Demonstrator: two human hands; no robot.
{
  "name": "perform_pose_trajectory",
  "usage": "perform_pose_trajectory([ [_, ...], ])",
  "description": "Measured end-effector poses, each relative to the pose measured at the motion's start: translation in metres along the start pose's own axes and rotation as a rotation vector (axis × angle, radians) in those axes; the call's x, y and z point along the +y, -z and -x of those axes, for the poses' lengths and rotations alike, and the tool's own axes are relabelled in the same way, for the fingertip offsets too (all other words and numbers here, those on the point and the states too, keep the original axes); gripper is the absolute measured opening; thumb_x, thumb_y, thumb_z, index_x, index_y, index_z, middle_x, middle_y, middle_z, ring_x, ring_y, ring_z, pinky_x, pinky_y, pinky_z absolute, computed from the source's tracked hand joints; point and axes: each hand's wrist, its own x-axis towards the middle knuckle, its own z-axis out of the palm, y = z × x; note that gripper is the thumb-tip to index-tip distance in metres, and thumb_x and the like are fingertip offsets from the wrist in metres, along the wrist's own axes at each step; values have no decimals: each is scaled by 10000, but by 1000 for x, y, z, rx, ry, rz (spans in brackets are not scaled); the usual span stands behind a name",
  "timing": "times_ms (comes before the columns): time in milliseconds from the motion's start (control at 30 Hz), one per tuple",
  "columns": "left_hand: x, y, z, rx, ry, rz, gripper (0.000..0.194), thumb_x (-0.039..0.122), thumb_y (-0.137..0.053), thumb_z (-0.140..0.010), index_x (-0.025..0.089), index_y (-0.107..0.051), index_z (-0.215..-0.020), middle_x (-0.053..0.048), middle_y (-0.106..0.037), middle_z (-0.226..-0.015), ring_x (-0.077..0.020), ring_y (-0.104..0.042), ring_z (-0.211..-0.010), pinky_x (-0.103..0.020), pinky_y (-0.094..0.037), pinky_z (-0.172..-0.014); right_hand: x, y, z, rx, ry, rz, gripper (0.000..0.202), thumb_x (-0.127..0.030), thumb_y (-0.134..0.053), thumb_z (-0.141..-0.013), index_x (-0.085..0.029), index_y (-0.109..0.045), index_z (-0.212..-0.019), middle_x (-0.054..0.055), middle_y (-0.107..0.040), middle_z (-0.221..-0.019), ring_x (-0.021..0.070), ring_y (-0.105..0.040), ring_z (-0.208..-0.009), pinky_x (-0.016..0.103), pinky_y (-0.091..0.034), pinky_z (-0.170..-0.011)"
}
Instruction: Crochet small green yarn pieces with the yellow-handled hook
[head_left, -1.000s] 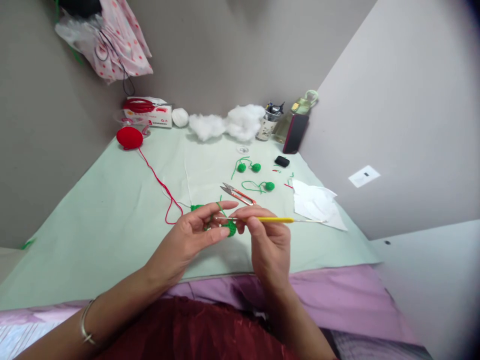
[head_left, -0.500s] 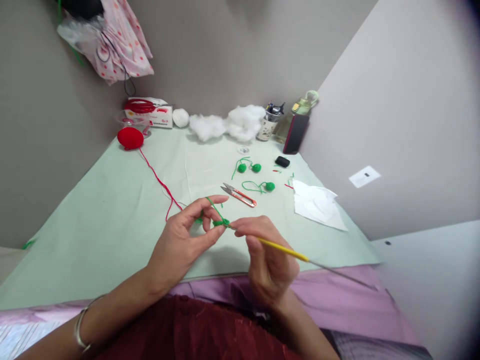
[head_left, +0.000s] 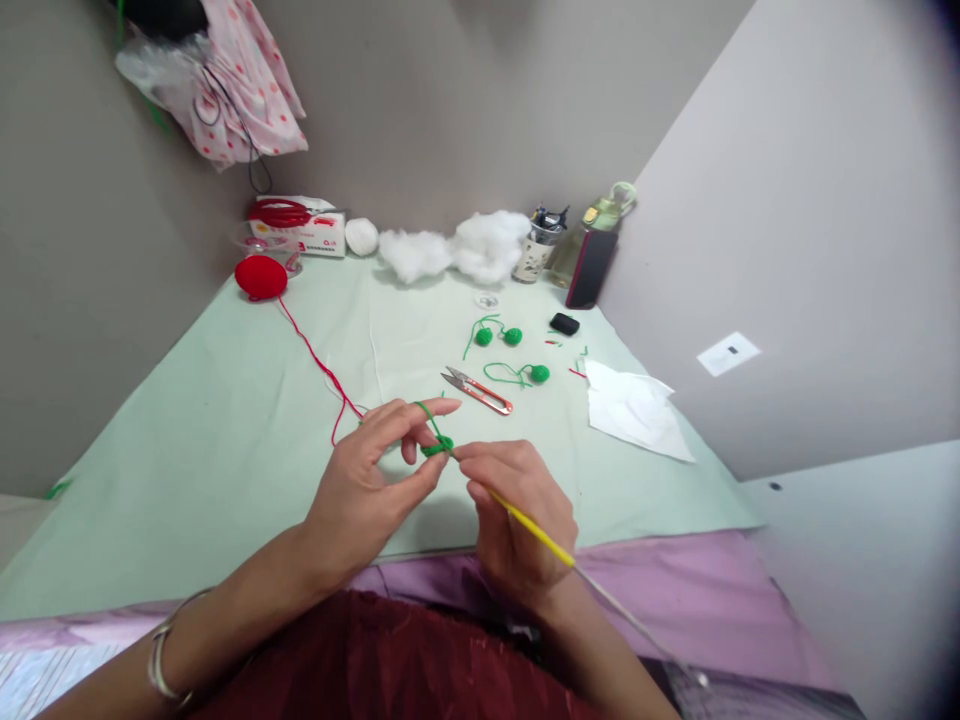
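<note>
Between thumb and fingers my left hand (head_left: 367,485) pinches a small green crochet piece (head_left: 436,447), and green yarn runs from it up over the raised index finger. My right hand (head_left: 517,515) is closed around a crochet hook with a yellow handle (head_left: 536,530); its tip meets the green piece, partly hidden by the fingers. The hook's metal shaft points down to the right. Orange-handled thread snips (head_left: 480,392) lie just beyond my hands. Several small green balls (head_left: 539,373) with yarn tails rest behind them.
A red yarn ball (head_left: 261,278) sits at the back left, its strand trailing toward my left hand. White stuffing (head_left: 491,245), a pen cup (head_left: 534,252), a phone (head_left: 592,268) and a bottle stand along the back. White paper (head_left: 637,410) lies at the right.
My right hand has shifted slightly left and down, and the hook now slants more steeply. The green piece has moved slightly left in my left hand.
</note>
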Motion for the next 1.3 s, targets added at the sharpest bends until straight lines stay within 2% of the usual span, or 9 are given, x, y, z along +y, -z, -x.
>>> perform_pose_trajectory([
  [167,-1,-4,2,-10,104,94,461,175,-800,-786,256,-781,-1240,26,-609,-790,-158,-534,-735,-308,-470,-814,6,-6,9,-6,39,90,334,-88,-582,-985,-221,-665,-1279,100,-784,-1030,211,-724,-881,358,-623,-742],
  [300,-4,-3,1,-173,359,501,590,203,-850,-777,293,-728,-1347,32,-592,-815,-142,-536,-758,-277,-464,-773,5,-2,12,-26,20,121,413,-112,-658,-952,-325,-708,-1302,75,-760,-1063,244,-730,-973,379,-632,-798],
  [433,-4,5,-4,-265,567,766,565,297,-880,-797,264,-743,-1344,14,-598,-845,-109,-519,-709,-236,-436,-685,3,5,3,192,-295,-221,247,-189,-541,-1034,-282,-759,-1100,46,-723,-881,196,-681,-781,364,-584,-680],
  [567,-2,6,-6,-248,509,769,503,273,-903,-785,302,-785,-1274,19,-635,-876,-92,-534,-731,-216,-431,-703,8,4,-4,175,-534,-564,200,-282,-577,-1039,-229,-749,-950,32,-702,-811,162,-621,-681,348,-544,-660],
  [700,-2,0,-1,-256,416,748,445,268,-886,-818,329,-791,-1249,26,-670,-869,-105,-568,-797,-240,-452,-833,12,-1,-3,130,-549,-648,184,-302,-606,-1034,-253,-780,-1001,47,-765,-948,163,-652,-775,330,-548,-699],
  [900,-7,3,-1,-219,374,623,420,291,-844,-872,351,-768,-1280,15,-682,-958,-135,-587,-918,-263,-438,-919,9,-1,-4,138,-583,-651,194,-289,-590,-1044,-241,-774,-1001,41,-773,-910,156,-666,-745,328,-562,-712],
  [1100,-7,6,1,-182,331,506,421,317,-833,-880,355,-756,-1292,13,-649,-948,-131,-553,-863,-242,-439,-802,5,7,-6,95,-510,-531,233,-215,-513,-1071,-240,-742,-1032,33,-765,-937,146,-686,-770,315,-583,-730],
  [1233,-2,0,2,-67,300,369,418,284,-826,-881,346,-752,-1288,37,-601,-887,-105,-487,-758,-228,-424,-741,2,7,-1,-2,-210,-198,266,-102,-515,-1033,-226,-709,-1167,68,-766,-1021,184,-715,-909,343,-609,-783],
  [1300,0,-3,2,-54,326,437,505,296,-861,-843,328,-728,-1329,41,-593,-885,-98,-478,-727,-229,-433,-723,3,4,3,-34,-37,16,310,-57,-558,-994,-217,-709,-1213,92,-754,-1067,199,-710,-962,344,-619,-802],
])
